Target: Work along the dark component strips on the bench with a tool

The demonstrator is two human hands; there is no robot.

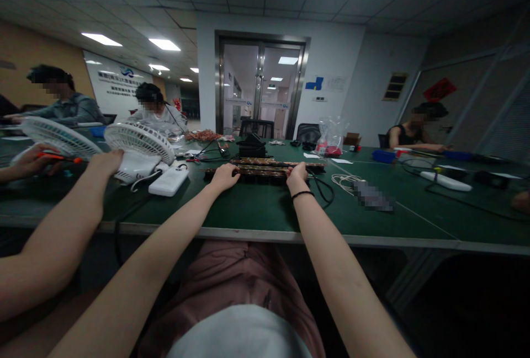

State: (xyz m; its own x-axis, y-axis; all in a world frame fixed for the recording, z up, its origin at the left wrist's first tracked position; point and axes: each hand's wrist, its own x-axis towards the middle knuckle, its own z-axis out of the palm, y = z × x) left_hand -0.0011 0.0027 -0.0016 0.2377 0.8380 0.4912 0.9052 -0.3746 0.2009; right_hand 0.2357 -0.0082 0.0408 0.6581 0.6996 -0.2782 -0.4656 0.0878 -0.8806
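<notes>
My left hand [226, 177] is at the left part of a bundle of thin, copper-coloured rods [259, 170], its fingers curled in close to them; I cannot tell how tightly they close or whether they hold any. My right hand [297, 175], with a dark band [302, 194] at the wrist, is at the right part of the bundle, fingers bent inward, but how far they are shut and what they grip is hidden from me. The rods lie side by side in front of me, over something dark on the green table [248, 217]. A black object [252, 147] stands just behind them. A black cable [328, 195] loops beside my right hand. Left of my left hand lies a white box [169, 180], near a white fan [138, 148] that a co-worker's hand [108, 163] touches.
</notes>
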